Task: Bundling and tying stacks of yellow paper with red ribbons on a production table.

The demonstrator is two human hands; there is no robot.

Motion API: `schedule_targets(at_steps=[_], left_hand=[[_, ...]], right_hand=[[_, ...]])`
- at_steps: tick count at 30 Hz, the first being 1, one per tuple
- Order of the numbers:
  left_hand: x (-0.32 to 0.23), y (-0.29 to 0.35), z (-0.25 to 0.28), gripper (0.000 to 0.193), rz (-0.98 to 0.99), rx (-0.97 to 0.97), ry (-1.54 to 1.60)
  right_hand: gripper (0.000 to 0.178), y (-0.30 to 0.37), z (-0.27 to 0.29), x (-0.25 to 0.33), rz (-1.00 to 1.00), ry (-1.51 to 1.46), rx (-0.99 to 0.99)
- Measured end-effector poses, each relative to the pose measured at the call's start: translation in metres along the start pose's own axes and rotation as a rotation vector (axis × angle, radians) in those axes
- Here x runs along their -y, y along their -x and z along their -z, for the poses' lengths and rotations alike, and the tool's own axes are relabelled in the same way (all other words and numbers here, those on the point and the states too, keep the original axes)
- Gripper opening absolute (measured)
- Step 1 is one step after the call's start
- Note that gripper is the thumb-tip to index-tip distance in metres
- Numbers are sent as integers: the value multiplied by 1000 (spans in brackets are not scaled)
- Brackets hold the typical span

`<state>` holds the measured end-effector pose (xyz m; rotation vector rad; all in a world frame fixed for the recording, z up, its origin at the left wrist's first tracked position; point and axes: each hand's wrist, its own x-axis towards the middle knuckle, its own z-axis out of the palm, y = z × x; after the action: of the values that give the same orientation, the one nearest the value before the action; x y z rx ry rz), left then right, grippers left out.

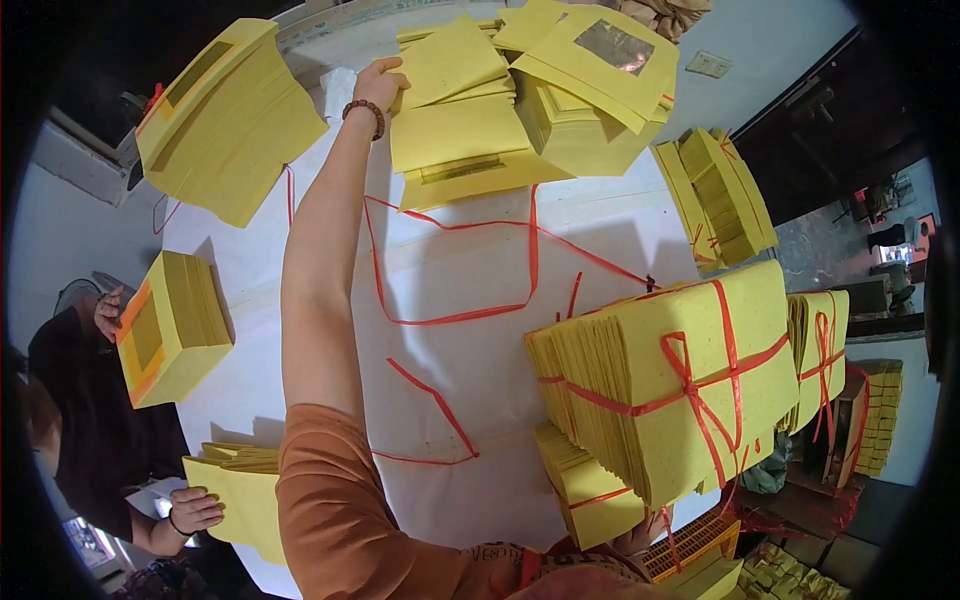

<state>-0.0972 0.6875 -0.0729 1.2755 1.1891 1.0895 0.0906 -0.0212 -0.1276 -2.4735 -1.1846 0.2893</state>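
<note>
Just right of our nearer left hand [375, 88], curled at its edge, the yellow stack [455, 128] lies long axis crosswise on the worktop [455, 275]; our right hand [638, 535] is mostly hidden; we cannot tell either grip

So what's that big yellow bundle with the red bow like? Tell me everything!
The big yellow bundle is a thick, boxy pile of many flat layers that look like paper. Its broad face is plain, and the layers' edges show on its left. Red ribbon crosses around it, tied in a bow with loose ends. It sits slightly tilted at the right of the white table, over a smaller bundle. I can't tell whether the right hand touches it.
</note>
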Motion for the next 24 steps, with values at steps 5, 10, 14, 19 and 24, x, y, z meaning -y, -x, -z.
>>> schedule_targets(at_steps=[5, 10, 14, 19, 24], left_hand=[[-2, -5, -3, 44, -71, 60, -97], [-2, -12, -12, 44, -126, -61, -523], [6, -22, -12, 41, -77, -106, -673], [0, -18, -17, 35, -21, -69, -660], [-24, 15, -47, 36, -139, -119, -1024]], right_hand=[[47, 0, -1, -7, 99, 167, -38], [49, 17, -13, -49, 178, 366, 12], [53, 30, -21, -76, 184, 375, 68], [58, 47, -33, -109, 187, 387, 141], [64, 66, -43, -140, 175, 409, 212]])
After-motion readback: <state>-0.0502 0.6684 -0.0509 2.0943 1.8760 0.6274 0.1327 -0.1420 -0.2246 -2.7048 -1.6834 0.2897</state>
